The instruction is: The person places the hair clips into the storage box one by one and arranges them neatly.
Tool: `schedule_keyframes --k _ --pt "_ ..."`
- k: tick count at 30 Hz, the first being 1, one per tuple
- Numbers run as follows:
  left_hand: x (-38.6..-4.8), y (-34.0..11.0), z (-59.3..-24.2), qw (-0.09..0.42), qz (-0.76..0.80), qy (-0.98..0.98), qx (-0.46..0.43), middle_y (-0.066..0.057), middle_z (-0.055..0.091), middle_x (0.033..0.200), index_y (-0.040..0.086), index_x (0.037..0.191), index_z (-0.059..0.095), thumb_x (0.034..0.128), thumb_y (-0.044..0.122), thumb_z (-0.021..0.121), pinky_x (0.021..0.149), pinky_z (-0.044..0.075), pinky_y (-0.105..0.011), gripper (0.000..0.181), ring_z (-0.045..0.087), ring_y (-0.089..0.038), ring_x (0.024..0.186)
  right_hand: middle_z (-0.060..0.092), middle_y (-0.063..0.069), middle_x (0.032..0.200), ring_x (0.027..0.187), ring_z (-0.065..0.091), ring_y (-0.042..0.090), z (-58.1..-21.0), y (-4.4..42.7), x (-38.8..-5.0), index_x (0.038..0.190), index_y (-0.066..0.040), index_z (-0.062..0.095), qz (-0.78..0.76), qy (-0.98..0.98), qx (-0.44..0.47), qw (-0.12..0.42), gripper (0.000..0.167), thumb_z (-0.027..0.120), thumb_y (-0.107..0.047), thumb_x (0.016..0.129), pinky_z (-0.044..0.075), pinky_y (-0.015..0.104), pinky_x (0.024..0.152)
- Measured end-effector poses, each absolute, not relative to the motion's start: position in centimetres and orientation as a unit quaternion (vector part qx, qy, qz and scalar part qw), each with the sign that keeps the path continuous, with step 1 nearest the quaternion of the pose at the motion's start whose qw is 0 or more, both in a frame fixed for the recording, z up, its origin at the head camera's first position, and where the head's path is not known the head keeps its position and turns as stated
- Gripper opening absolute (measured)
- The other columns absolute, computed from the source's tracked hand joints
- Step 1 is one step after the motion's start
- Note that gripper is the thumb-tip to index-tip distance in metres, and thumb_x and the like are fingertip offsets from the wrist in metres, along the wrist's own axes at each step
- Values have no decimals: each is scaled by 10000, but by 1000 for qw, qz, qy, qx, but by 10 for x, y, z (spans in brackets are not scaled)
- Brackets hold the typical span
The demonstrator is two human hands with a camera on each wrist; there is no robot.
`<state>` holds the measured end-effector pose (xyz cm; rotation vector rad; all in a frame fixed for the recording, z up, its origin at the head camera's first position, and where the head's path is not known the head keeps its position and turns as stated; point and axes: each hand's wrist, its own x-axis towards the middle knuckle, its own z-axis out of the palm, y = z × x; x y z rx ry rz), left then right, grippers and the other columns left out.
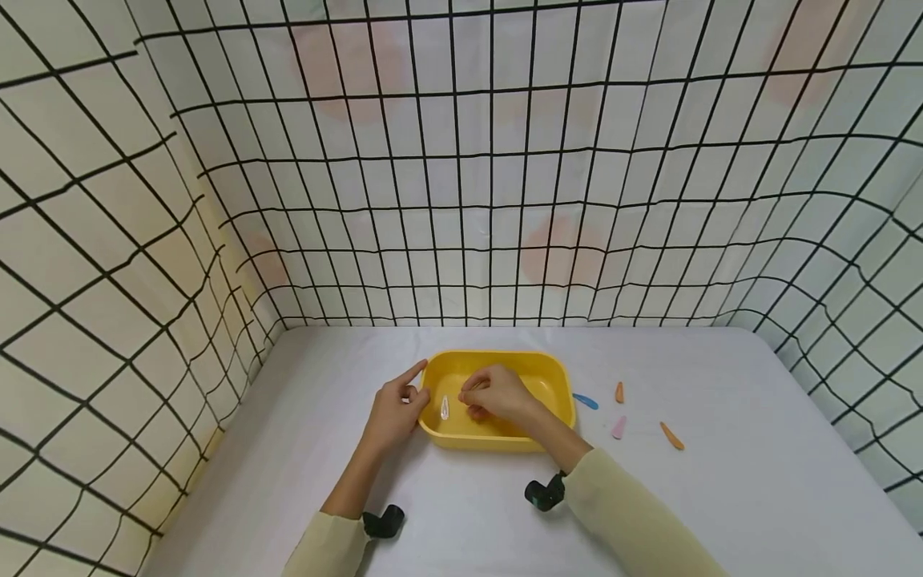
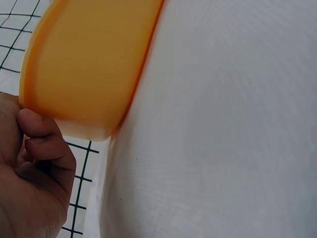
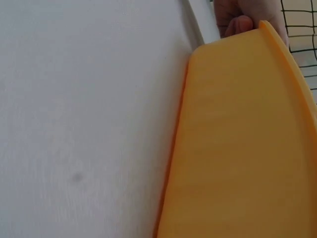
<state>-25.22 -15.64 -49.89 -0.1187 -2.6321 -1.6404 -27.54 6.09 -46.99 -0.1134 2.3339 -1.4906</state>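
Around the table (image 1: pixel 288 449), pale sheeting (image 1: pixel 469 184) is crossed by thin black mesh (image 1: pixel 490 207), bowed and kinked along the sides. The table is covered in smooth matte white, on which small flat pieces could be slid away if nudged rather than lifted. Near its middle the yellow tray (image 1: pixel 476 441) is set, a shallow rounded rectangle, apparently of moulded plastic; should its left end be tugged, the whole tray might be skewed and its contents shifted. Over its front rim the right forearm is passed, so the rim could be caught and tipped by a low sweep. The left end of the rim is gripped by the left hand (image 1: pixel 395 410), thumb on the edge and fingers bent against the outer wall. Inside the tray, the fingertips of the right hand (image 1: pixel 501 393) are brought together; whether anything is pinched there cannot be told, though a thin piece could easily be dropped. Well to the right, a long orange piece (image 1: pixel 672 435) is laid, slim and slightly curved. A blue piece (image 1: pixel 586 401), narrow and tapered, is placed so near the tray's right wall that it might be pushed by any shift. A wedge-like pink piece (image 1: pixel 618 427), a slender pale piece (image 1: pixel 444 407) inside the tray and a short orange piece (image 1: pixel 619 392) are seen too, all easily overlooked.
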Motion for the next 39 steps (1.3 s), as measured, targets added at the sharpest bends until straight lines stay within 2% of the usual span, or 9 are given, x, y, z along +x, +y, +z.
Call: schedule_keyframes --k 3,8,13,19,24,27,32,36,39 --pt "-253 -158 -498 20 -531 -846 -36 -6 509 599 234 1503 550 965 187 641 437 381 -210 548 423 -143 435 742 89 884 728 707 207 -466 70 -275 1035 -68 738 -526 831 -33 179 179 764 -208 928 614 274 717" --pt "-253 -159 -498 25 -534 -844 -37 -1 499 589 207 1507 548 967 171 647 439 377 -210 550 414 -134 441 744 102 965 774 707 212 -459 85 -274 1075 -69 726 -537 826 -34 170 174 750 -173 937 620 286 752" --pt "-253 -158 -497 23 -540 -840 -41 1 491 582 184 1512 540 970 155 647 431 380 -215 554 414 -134 435 745 170 1049 836 737 271 -451 103 -272 1116 -22 705 -554 816 -53 157 207 730 -143 949 632 338 778" --pt "-252 -156 -495 18 -544 -838 -33 1 484 589 203 1513 539 972 147 647 439 382 -214 554 410 -131 442 743 222 1099 925 736 386 -439 131 -265 1214 28 678 -544 822 -90 141 326 722 -167 957 632 386 814" --pt "-252 -155 -496 14 -544 -838 -32 5 481 587 209 1512 541 972 149 645 444 376 -209 553 406 -131 446 731 247 1133 979 715 424 -434 152 -260 1246 48 660 -548 821 -103 127 377 725 -188 959 629 418 830" --pt "-252 -156 -497 12 -543 -839 -30 6 482 593 219 1513 539 971 152 646 444 384 -211 556 410 -125 447 723 254 1141 987 709 421 -430 163 -257 1251 51 658 -547 823 -98 119 386 725 -194 960 632 401 818" --pt "-252 -156 -496 11 -544 -839 -29 7 486 596 219 1515 537 973 159 646 442 380 -207 556 409 -120 444 715 241 1135 934 719 339 -424 186 -250 1253 43 658 -538 832 -77 106 416 730 -242 958 631 359 804" --pt "-251 -155 -495 10 -546 -837 -28 4 475 582 210 1513 539 973 154 643 435 363 -207 553 397 -128 434 718 216 1130 923 713 280 -421 205 -243 1257 15 657 -530 840 -55 103 435 735 -287 954 626 405 849" --pt "-251 -155 -495 10 -545 -838 -27 4 474 585 205 1518 534 977 157 637 434 369 -214 553 400 -134 435 726 177 1117 941 713 296 -421 220 -238 1256 -16 658 -518 848 -50 99 446 737 -329 949 617 448 882"
